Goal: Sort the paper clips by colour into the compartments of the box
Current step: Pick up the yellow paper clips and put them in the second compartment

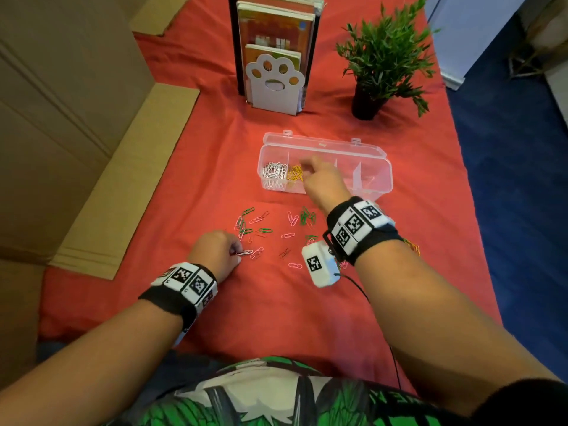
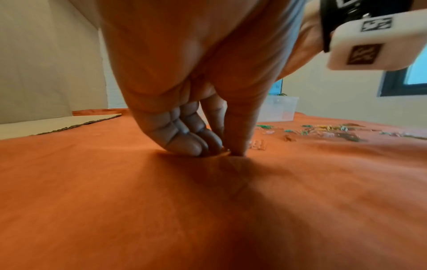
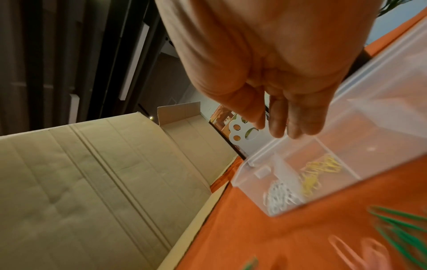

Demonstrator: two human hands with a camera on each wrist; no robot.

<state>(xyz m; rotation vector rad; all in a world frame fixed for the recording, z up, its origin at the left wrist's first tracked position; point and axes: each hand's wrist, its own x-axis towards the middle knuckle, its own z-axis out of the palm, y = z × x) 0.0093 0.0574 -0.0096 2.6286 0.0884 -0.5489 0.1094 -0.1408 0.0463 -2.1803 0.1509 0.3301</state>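
Now our right hand [image 1: 319, 179] hangs released, fingers loose, above the clear box [image 1: 373, 150] near its yellow clips [image 1: 295, 173]; our left hand [image 1: 215, 252] pinches a pink clip [image 1: 245, 253] on the red cloth [image 1: 276, 309], with loose clips [image 1: 261, 230] scattered just beside it.

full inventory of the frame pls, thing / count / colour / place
box: one, clear plastic, lid open, mid cloth
white paper clips: a pile, leftmost compartment
yellow paper clips: a pile, second compartment from left
loose paper clips: many, green, pink, some yellow, on cloth in front of the box
cloth: one, red-orange
bookend: one, white paw shape, with books, far centre
plant: one, green, dark pot, far right
cardboard: tan, left side
left hand: fingers pinching at cloth among the loose clips
right hand: over the box, nothing seen held
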